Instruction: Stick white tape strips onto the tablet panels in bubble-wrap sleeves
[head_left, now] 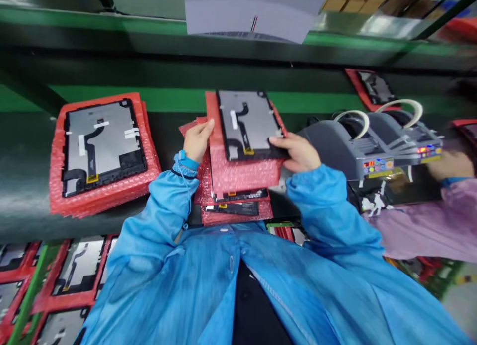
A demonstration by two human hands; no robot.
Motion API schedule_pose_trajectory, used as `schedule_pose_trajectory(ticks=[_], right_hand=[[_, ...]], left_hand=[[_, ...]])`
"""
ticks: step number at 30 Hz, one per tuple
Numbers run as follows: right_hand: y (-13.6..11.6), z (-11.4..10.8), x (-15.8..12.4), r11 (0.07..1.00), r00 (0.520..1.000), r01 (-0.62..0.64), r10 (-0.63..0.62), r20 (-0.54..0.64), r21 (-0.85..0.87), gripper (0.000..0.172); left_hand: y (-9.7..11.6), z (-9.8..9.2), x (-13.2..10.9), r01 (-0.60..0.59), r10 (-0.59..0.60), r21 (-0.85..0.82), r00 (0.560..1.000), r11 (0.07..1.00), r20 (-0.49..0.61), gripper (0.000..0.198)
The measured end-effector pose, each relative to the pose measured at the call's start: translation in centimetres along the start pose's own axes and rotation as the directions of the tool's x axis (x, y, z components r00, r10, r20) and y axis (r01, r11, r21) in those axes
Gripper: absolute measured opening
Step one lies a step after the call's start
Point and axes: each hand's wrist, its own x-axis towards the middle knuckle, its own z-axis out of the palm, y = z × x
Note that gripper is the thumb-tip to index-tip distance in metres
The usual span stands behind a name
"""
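Note:
My left hand pinches the left edge of a red bubble-wrap sheet on top of a stack in front of me. My right hand grips the lower right corner of a grey display panel with a black flex cable, which lies on that sheet. More panels in red wrap lie underneath in the stack. Both sleeves are blue.
A second stack of red wrap with a panel on top lies at the left on the dark belt. Two grey tape dispensers stand at the right. A co-worker's hand in a pink sleeve reaches there. Trays of panels sit below left.

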Motion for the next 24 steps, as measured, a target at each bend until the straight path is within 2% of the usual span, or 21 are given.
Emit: schedule_pose_trajectory(ticks=[2, 4, 6, 8, 10, 11, 13, 14, 15, 16, 18, 20, 22, 23, 24], right_hand=[[2.7, 0.2, -2.8, 0.999, 0.999, -0.024, 0.025, 0.048, -0.027, 0.047], [4.6, -0.4, -4.2, 0.987, 1.000, 0.015, -0.011, 0.029, -0.157, 0.055], [5.7, -2.0, -4.8, 0.914, 0.989, 0.105, -0.136, -0.053, -0.391, 0.050], [6.4, -4.6, -5.6, 0.815, 0.945, 0.150, -0.285, -0.160, -0.560, 0.040], [6.9, -7.8, -6.6, 0.830, 0.862, 0.139, -0.369, -0.346, -0.540, 0.039], [7.1, -9.4, -7.2, 0.873, 0.797, 0.132, -0.375, -0.473, -0.469, 0.041], [7.3, -12.4, -8.2, 0.945, 0.620, 0.143, -0.316, -0.718, -0.293, 0.043], [7.2, -13.7, -8.4, 0.965, 0.536, 0.156, -0.263, -0.802, -0.212, 0.043], [7.0, -14.9, -8.5, 0.976, 0.484, 0.165, -0.203, -0.851, -0.139, 0.042], [6.7, -15.9, -8.4, 0.984, 0.469, 0.164, -0.145, -0.872, -0.075, 0.039], [5.8, -17.2, -8.2, 0.988, 0.489, 0.154, -0.082, -0.868, -0.007, 0.033], [5.0, -17.2, -8.2, 0.987, 0.492, 0.157, -0.102, -0.865, -0.027, 0.030], [4.5, -16.0, -8.4, 0.962, 0.443, 0.223, -0.243, -0.863, -0.156, 0.030], [4.2, -15.0, -8.5, 0.932, 0.443, 0.274, -0.342, -0.829, -0.238, 0.029], [4.0, -13.7, -8.5, 0.894, 0.479, 0.326, -0.436, -0.762, -0.306, 0.026]], left_hand=[[-0.2, -0.7, -1.1, 0.016, -0.014, 0.174, 1.000, 0.985, -0.018, 0.026], [-0.4, -1.5, -2.3, 0.046, -0.041, 0.309, 0.999, 0.950, -0.024, 0.019], [-0.5, -1.9, -3.5, 0.067, -0.054, 0.397, 0.998, 0.916, -0.044, 0.013], [-0.4, -2.0, -4.4, 0.082, -0.055, 0.470, 0.996, 0.879, -0.071, 0.007], [-0.3, -1.7, -5.0, 0.086, -0.037, 0.530, 0.994, 0.844, -0.103, 0.019], [-0.2, -1.5, -5.2, 0.080, -0.020, 0.546, 0.993, 0.834, -0.114, 0.026], [-0.2, -1.1, -5.4, 0.054, 0.019, 0.580, 0.993, 0.813, -0.119, 0.033], [-0.1, -1.0, -5.4, 0.040, 0.032, 0.603, 0.994, 0.797, -0.108, 0.035], [-0.1, -0.9, -5.4, 0.027, 0.035, 0.631, 0.996, 0.776, -0.086, 0.036], [0.0, -1.0, -5.4, 0.023, 0.025, 0.667, 0.998, 0.745, -0.063, 0.036], [0.3, -1.3, -5.4, 0.030, 0.006, 0.750, 0.999, 0.661, -0.045, 0.036], [0.5, -1.9, -5.2, -0.004, 0.068, 0.803, 0.997, 0.596, -0.046, 0.033], [0.5, -2.3, -4.6, -0.173, 0.212, 0.805, 0.975, 0.568, 0.059, 0.031], [0.3, -2.3, -4.1, -0.303, 0.284, 0.773, 0.945, 0.558, 0.166, 0.031], [0.0, -2.3, -3.5, -0.440, 0.339, 0.715, 0.894, 0.544, 0.292, 0.031]])
